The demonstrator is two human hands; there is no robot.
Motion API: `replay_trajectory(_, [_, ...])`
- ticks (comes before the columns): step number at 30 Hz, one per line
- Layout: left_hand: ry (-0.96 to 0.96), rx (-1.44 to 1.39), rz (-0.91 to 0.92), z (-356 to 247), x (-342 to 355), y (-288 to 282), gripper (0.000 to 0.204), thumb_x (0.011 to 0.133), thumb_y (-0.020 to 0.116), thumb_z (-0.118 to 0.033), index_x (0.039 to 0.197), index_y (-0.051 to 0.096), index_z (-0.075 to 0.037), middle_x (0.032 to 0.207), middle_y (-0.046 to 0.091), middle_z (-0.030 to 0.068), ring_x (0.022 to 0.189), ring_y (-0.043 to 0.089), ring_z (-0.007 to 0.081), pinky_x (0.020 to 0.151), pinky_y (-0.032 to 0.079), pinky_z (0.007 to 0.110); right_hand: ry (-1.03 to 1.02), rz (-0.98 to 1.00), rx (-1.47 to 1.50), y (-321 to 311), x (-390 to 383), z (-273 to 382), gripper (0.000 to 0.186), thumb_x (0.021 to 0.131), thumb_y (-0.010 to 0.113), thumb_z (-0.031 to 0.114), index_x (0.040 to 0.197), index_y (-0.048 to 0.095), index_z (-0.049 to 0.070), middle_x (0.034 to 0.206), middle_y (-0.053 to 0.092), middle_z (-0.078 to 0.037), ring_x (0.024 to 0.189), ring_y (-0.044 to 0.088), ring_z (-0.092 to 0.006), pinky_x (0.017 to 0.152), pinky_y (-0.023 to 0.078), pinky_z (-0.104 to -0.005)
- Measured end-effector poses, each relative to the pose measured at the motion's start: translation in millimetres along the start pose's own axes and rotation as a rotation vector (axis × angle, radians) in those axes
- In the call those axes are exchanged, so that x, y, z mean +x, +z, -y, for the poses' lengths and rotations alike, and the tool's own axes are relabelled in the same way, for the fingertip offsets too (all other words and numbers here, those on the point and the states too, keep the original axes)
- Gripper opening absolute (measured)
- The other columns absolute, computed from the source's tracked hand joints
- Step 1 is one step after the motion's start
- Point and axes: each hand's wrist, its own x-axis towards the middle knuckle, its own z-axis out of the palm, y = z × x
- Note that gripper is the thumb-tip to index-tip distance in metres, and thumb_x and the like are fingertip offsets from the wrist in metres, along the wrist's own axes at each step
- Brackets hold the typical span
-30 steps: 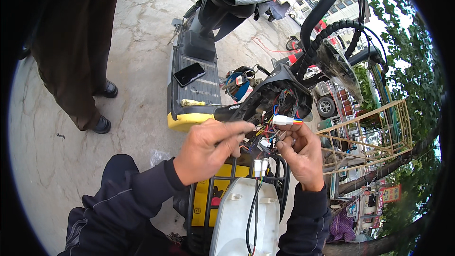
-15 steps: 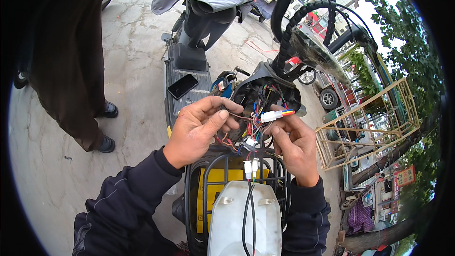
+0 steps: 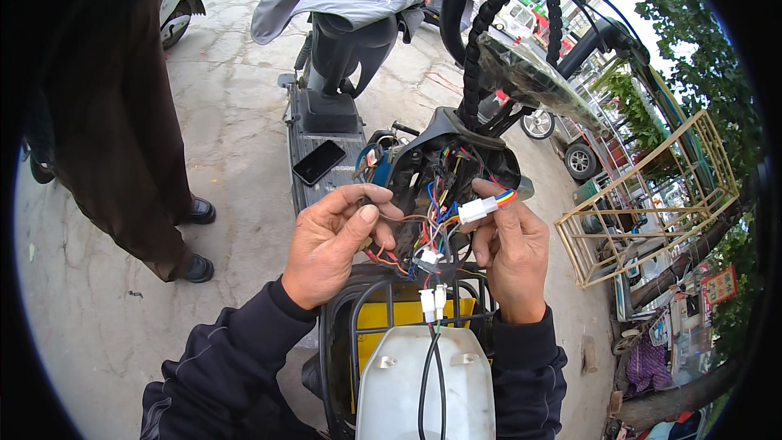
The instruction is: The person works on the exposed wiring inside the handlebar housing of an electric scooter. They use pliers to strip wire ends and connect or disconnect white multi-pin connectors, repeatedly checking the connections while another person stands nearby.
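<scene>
Centrally, a tangle of coloured wires (image 3: 429,232) spills from the opened black front housing (image 3: 446,126) of a scooter, between the person's two hands. Out of it a thin brown wire (image 3: 410,217) runs left to the left hand (image 3: 330,244), whose thumb and forefinger pinch its end, other fingers curled. A white connector (image 3: 476,210) with yellow, red and blue leads lies against the fingers of the right hand (image 3: 515,261), which are bent, thumb near them; whether they grip it I cannot tell. Just below the tangle, two small white plugs (image 3: 428,306) top dark cables that hang over a pale cover (image 3: 425,383), in front of a black rack (image 3: 352,358) and a yellow panel (image 3: 371,338). Farther up, a phone (image 3: 319,162) lies on the footboard (image 3: 353,165). At left stands a person in dark trousers (image 3: 122,138); well right, a wooden frame (image 3: 599,251).
</scene>
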Motion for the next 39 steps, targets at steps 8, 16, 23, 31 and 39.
replay_trajectory(8, [0.029,0.034,0.014,-3,-2,1,0.036,0.105,0.059,-0.008,0.139,0.057,0.005,0.12,0.07,0.019,0.102,0.072,0.0201,0.09,0.058,0.03,-0.016,0.064,-0.106,1,-2,-4,0.044,0.11,0.053,0.033,0.123,0.069,-0.005,0.078,0.068,-0.009,0.051,0.048,-0.0055,0.047,0.035,-0.0196])
replay_trajectory(16, [-0.016,0.062,-0.011,-12,-3,9,0.041,0.097,0.064,0.006,0.137,0.057,0.004,0.114,0.072,0.0218,0.101,0.074,0.0224,0.09,0.062,0.033,0.072,0.084,-0.196,-3,-14,11,0.026,0.101,0.07,0.021,0.105,0.074,-0.004,0.077,0.068,-0.003,0.057,0.051,-0.0032,0.052,0.04,-0.0212])
replay_trajectory(23, [-0.04,-0.002,-0.025,-11,-5,10,0.035,0.098,0.063,0.005,0.132,0.058,0.004,0.113,0.073,0.0223,0.101,0.074,0.0238,0.09,0.062,0.035,-0.32,0.068,-0.542,10,-29,47,0.006,0.088,0.074,-0.001,0.094,0.073,-0.002,0.073,0.064,-0.002,0.057,0.052,-0.0046,0.051,0.039,-0.0221])
replay_trajectory(31, [-0.035,-0.162,-0.005,-3,-4,2,0.02,0.101,0.064,-0.003,0.121,0.062,0.001,0.119,0.072,0.0231,0.105,0.074,0.0247,0.093,0.06,0.035,-0.64,0.174,-1.145,57,-16,42,0.026,0.086,0.076,0.004,0.112,0.072,0.006,0.073,0.068,-0.009,0.055,0.066,-0.0238,0.049,0.048,-0.0335])
replay_trajectory(39, [-0.129,-0.165,-0.009,-9,-3,3,0.027,0.102,0.062,-0.003,0.127,0.059,0.003,0.115,0.073,0.0206,0.107,0.073,0.0252,0.095,0.06,0.037,-0.56,0.188,-1.254,54,-15,43,0.01,0.088,0.074,0.009,0.098,0.07,0.008,0.074,0.071,-0.011,0.059,0.067,-0.0307,0.051,0.05,-0.0368])
